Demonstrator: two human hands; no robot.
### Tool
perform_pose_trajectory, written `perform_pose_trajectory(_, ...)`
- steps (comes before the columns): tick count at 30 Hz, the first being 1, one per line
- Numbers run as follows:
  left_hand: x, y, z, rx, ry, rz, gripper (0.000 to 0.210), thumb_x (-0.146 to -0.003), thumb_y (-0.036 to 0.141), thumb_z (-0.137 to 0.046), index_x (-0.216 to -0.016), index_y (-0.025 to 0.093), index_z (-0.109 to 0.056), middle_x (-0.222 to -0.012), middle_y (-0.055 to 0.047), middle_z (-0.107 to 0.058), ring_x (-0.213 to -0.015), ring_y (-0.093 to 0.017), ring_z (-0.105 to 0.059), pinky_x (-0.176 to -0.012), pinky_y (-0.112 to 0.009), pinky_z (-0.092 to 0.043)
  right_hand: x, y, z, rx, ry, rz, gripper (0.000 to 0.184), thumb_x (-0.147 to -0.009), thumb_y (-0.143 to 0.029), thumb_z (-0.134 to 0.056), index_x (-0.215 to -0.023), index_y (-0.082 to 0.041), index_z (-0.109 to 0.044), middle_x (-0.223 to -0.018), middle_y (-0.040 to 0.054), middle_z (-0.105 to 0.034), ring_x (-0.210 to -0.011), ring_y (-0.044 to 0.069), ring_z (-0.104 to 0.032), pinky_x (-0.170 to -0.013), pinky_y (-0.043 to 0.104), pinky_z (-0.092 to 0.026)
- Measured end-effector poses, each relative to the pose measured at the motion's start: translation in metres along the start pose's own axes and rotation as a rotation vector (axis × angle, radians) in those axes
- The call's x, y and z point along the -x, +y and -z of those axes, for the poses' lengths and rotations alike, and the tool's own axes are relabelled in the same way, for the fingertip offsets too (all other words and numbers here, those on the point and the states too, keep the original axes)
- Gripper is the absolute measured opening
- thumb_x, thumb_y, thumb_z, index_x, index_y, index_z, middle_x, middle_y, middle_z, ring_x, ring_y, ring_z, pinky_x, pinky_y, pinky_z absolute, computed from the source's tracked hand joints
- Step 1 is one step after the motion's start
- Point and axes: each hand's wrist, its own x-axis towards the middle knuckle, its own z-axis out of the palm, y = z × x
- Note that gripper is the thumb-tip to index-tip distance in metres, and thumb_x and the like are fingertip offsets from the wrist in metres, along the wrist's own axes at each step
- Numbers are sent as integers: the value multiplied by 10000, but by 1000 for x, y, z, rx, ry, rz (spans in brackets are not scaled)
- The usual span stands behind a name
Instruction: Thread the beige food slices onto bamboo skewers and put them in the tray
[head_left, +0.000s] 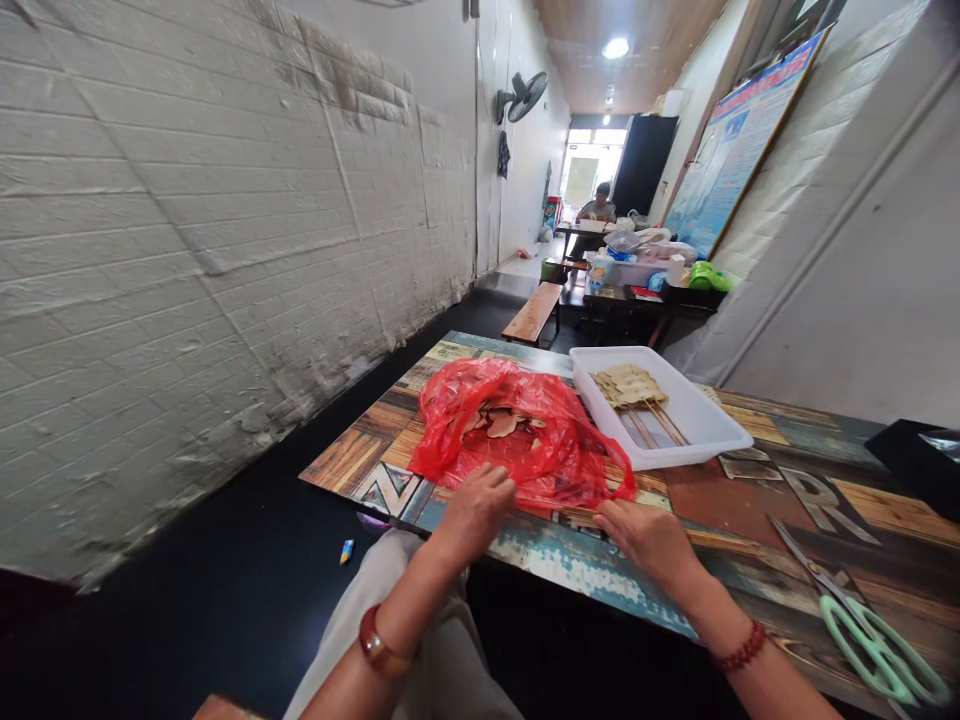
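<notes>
A thin red plastic bag [555, 470] lies open on the table, its mouth towards me. Flat, pale-tan slices with darker edges [501, 424] show inside; I cannot make out what food they are. My left hand [478, 508] is closed on the bag's near rim, fingers curled down over the film. At the bag's right corner, my right hand [646, 538] pinches the edge by a loop of film. Behind the bag on the right stands a white plastic tray [701, 432]. In it, flat tan pieces on wooden skewers [630, 386] lie in a neat stack.
Green-handled scissors [855, 625] lie on the patterned wooden table [750, 510] at right, near a black box [919, 465]. A wooden bench [534, 312] stands beyond. Farther back, a person [598, 208] sits near a table piled with bags [649, 245]. A white wall [225, 220] runs along the left.
</notes>
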Motion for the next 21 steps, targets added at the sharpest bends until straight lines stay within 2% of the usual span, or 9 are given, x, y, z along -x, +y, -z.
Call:
perform_pose_trajectory(2, 8, -18, 8, 152, 70, 126, 258, -928, 225, -361, -727, 182, -517, -761, -28, -516, -719, -157, -454, -670, -282, -359, 11, 15, -4, 56, 4, -41, 352, -984, -351, -392, -782, -196, -636, -653, 19, -652, -583, 148, -612, -536, 253, -318)
perform_pose_trajectory(5, 19, -37, 17, 405, 214, 305, 238, -912, 306, -400, -727, 188, -493, -701, -4, -503, -673, -140, -466, -643, -258, -367, 26, 32, -10, 88, 26, -83, 321, -981, -334, -401, -895, -197, -679, -727, 38, -696, -637, 156, -649, -559, 244, -374)
perform_pose_trajectory(9, 23, -37, 18, 686, 318, 465, 274, -892, 381, -427, -704, 189, -480, -597, 25, -487, -577, -119, -450, -589, -234, -354, 38, 45, -16, 66, 39, -87, 306, -972, -333, -409, -990, -198, -683, -855, 63, -716, -711, 182, -675, -627, 274, -454)
perform_pose_trajectory(11, 23, -32, 14, 773, 314, 492, 293, -884, 397, -438, -682, 188, -474, -566, 32, -486, -546, -112, -442, -579, -229, -349, 39, 47, -16, 41, 46, -68, 314, -965, -363, -418, -1027, -196, -677, -879, 77, -713, -758, 205, -676, -675, 308, -481)
perform_pose_trajectory(14, 21, -24, 9, 781, 320, 496, 274, -869, 384, -466, -678, 188, -487, -549, 34, -488, -537, -113, -441, -570, -227, -337, 34, 42, -8, -20, 98, -17, 322, -957, -378, -434, -1049, -175, -667, -955, 105, -707, -850, 239, -668, -743, 360, -498)
perform_pose_trajectory(19, 20, -18, 9, 685, 280, 443, 215, -859, 332, -494, -701, 187, -509, -574, 24, -500, -557, -119, -449, -564, -229, -324, 6, 8, 28, -165, 269, 21, 257, -929, -282, -517, -1140, -184, -628, -1020, 100, -705, -932, 230, -651, -847, 367, -481)
perform_pose_trajectory(21, 20, -14, 12, 652, 241, 397, 208, -860, 315, -497, -697, 186, -510, -598, 15, -514, -570, -119, -453, -567, -230, -322, -12, -8, 41, -233, 292, 44, 278, -929, -254, -510, -1183, -207, -611, -1054, 95, -699, -952, 223, -644, -867, 364, -471)
